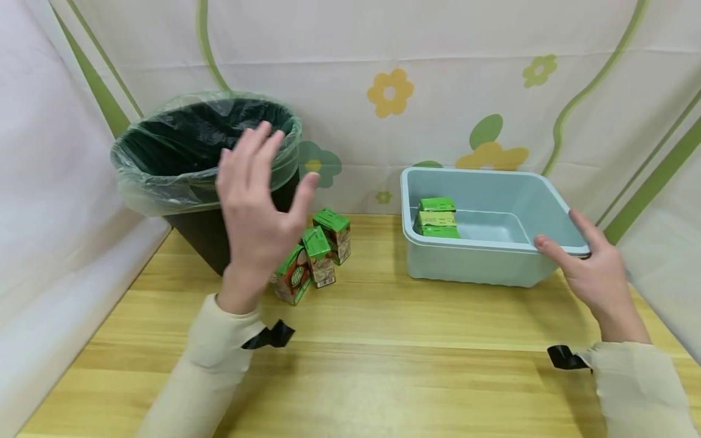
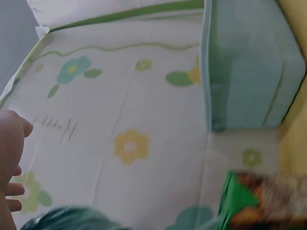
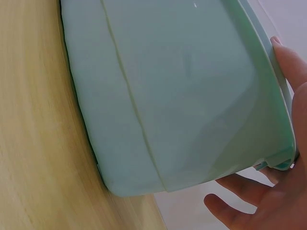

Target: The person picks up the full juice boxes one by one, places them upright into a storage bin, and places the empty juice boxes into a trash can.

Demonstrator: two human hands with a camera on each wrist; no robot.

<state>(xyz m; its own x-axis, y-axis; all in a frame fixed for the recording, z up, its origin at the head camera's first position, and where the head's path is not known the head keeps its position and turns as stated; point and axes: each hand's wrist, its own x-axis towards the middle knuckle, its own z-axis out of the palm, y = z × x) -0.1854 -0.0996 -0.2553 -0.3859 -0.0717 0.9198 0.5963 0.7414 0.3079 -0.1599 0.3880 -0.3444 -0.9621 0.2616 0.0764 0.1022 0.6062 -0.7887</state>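
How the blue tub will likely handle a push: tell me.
The blue tub is probably stiff, looking moulded and straight-sided. It seems likelier to slide than tip, being low and broad. The cartons inside may shift, having bare space beside them.

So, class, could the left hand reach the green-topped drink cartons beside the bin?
Probably yes: the left hand is open and empty, and nothing visible stands between it and the drink cartons.

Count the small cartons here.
6: three cartons at the left in the blue tub, another three on the table beside the bin. The left hand may hide more.
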